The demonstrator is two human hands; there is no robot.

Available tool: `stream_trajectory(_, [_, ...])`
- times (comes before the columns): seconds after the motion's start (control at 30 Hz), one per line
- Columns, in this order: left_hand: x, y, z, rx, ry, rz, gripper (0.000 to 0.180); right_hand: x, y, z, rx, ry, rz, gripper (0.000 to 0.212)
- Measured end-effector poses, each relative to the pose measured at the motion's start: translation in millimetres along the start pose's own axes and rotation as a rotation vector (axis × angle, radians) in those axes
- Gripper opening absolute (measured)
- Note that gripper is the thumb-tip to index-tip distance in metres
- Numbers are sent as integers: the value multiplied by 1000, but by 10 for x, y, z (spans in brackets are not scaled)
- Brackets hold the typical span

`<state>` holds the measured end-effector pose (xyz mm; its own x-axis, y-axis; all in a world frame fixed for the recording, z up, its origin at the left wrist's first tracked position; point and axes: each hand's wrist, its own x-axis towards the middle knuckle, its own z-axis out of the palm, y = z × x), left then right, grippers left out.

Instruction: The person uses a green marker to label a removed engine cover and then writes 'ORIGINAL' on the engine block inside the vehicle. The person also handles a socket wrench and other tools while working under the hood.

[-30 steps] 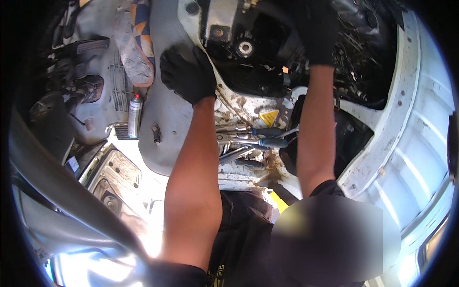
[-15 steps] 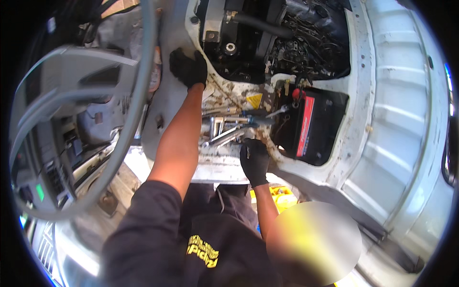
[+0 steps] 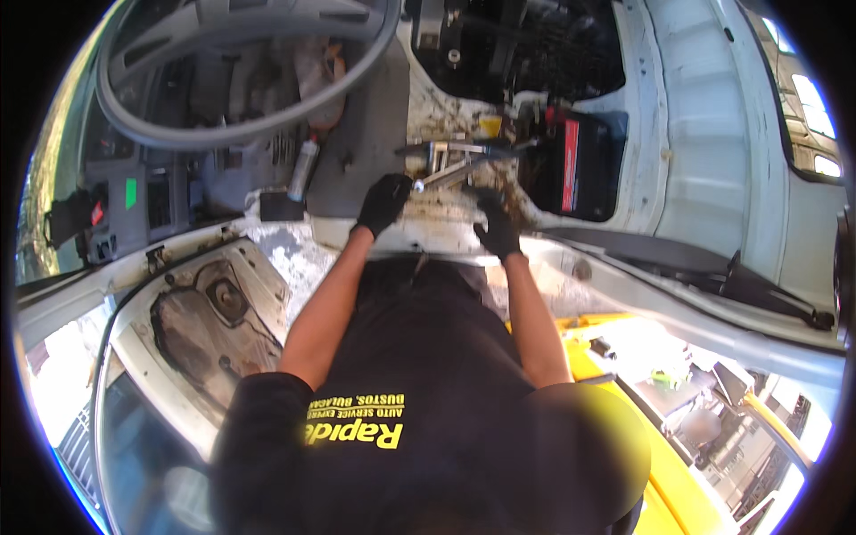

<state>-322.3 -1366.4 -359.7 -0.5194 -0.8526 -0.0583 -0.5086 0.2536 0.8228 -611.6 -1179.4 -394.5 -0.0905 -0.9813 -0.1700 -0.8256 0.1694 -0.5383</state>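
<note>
My left hand (image 3: 383,203), in a black glove, is at the near edge of the white metal panel (image 3: 437,214), beside the rounded end of a silver wrench (image 3: 446,172). Its fingers blur into one dark shape, so their grip cannot be made out. To its right my right hand (image 3: 497,227), also gloved in black, reaches over the same panel with its thumb apart from the fingers; nothing shows in it. Several metal hand tools (image 3: 441,153) lie in a heap just beyond both hands. Right of them sits a black battery (image 3: 596,165) with a red-and-white label.
An engine bay (image 3: 553,49) lies open beyond the tools. The steering wheel (image 3: 241,135) is at the upper left, with a spray can (image 3: 304,169) below it. An open door (image 3: 209,312) stands at left. Something yellow (image 3: 669,473) is at the lower right.
My left hand has come back from the grey panel beside the engine opening to the near edge by the tools. My right hand's fingers have spread. The view has shifted, showing more below.
</note>
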Motion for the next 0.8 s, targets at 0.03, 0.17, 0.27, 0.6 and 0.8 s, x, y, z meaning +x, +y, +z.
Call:
stream_trajectory(0.03, [-179, -104, -108, 56, -93, 51, 32, 55, -54, 13, 10, -64, 46, 60])
stream_trajectory(0.17, [-342, -319, -450, 189, -128, 70, 35, 162, -257, -87, 34, -181, 99, 62])
stream_trajectory(0.27, [-325, -239, -569, 121, -140, -76, 40, 173, -183, -128, 31, -228, 128, 63])
stream_trajectory(0.6, [-234, -484, -394, 279, -127, 263, 38, 69, -458, -176, -29, -172, 144, 60])
stream_trajectory(0.8, [-248, -57, -321, 302, -391, 48, 35, -110, -289, -138, 134, 111, 217, 45])
